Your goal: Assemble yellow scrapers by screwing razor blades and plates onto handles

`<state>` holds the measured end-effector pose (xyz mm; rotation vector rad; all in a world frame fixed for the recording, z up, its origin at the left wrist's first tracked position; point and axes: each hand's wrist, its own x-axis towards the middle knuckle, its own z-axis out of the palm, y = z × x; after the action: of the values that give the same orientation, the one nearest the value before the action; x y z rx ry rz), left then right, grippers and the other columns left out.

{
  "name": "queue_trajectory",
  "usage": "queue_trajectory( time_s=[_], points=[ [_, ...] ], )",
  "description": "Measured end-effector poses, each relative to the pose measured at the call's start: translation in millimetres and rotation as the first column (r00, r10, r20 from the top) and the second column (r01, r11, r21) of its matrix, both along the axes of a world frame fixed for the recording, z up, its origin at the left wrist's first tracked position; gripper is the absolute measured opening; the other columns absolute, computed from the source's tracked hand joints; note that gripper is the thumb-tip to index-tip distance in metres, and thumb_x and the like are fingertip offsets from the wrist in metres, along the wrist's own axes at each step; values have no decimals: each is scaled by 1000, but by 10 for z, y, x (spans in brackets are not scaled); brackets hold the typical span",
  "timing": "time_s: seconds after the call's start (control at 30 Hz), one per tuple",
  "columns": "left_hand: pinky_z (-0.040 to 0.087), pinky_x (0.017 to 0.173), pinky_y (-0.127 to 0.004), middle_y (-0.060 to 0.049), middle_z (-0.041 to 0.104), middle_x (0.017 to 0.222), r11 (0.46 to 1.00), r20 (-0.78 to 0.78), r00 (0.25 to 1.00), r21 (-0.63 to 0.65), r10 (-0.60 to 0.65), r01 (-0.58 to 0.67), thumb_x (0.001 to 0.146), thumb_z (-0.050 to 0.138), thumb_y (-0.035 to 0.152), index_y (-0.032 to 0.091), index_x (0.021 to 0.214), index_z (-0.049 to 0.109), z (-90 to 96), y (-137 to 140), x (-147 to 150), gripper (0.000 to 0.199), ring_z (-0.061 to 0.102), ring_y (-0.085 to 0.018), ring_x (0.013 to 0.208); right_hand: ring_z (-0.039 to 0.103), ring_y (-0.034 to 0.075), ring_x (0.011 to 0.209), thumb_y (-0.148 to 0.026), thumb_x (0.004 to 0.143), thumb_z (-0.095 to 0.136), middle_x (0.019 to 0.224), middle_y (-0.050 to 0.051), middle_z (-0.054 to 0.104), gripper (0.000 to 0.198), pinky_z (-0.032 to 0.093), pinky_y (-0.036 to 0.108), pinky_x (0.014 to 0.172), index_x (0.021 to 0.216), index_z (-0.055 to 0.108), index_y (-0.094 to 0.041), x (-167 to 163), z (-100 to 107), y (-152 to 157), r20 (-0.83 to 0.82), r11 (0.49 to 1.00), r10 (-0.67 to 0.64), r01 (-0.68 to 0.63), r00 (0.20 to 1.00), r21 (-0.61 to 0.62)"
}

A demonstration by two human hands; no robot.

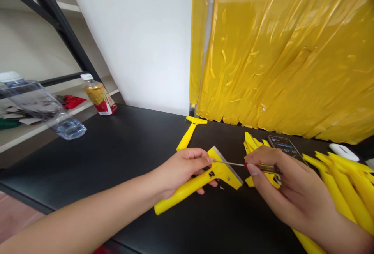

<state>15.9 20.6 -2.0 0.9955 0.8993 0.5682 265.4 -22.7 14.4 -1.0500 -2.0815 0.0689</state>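
Left hand [182,168] is gripping the scraper [201,180]; right hand [292,191] is pinching a screwdriver [248,165], tip at its head. Many scrapers [344,184] are waiting.

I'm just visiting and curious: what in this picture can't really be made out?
- Screwdriver: its handle is buried in the right hand, head view.
- Phone: screen text too small; lower part behind that hand.
- Yellow scraper: mid-handle covered by the left hand.
- Pile of yellow scrapers: cut off by the right edge.
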Motion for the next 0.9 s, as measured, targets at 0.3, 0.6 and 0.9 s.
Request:
queue_trajectory(
  time_s=[0.3, 0.6, 0.9],
  points=[
    [61, 69, -30, -6, 76, 91, 982, -27, 996, 169, 85, -79, 94, 70, 43, 19, 90, 64, 24, -39, 57, 25, 77, -23, 86, 69, 22, 87, -10, 98, 56, 95, 5, 72, 21, 53, 38, 83, 111, 51, -25, -102, 98, -158, 224, 990, 52, -80, 973, 119],
    [59, 62, -28, -6, 74, 93, 912, -62, 974, 369, 217, -180, 95, 68, 45, 21, 95, 69, 72, -31, 21, 24, 74, -24, 87, 65, 25, 73, -30, 103, 57, 86, 7, 68, 7, 44, 41, 69, 103, 54, -23, -172, 113, -219, 360, 958, -213, 121, 908, 260],
    [58, 61, -29, -4, 73, 91, 869, -112, 954, 453, 278, -200, 95, 65, 49, 21, 94, 68, 70, -18, 26, 28, 74, -24, 85, 65, 19, 61, -27, 111, 43, 73, 2, 64, 19, 45, 35, 62, 96, 53, -20, -251, 142, -168, 366, 912, -307, 162, 879, 377]
  ],
)
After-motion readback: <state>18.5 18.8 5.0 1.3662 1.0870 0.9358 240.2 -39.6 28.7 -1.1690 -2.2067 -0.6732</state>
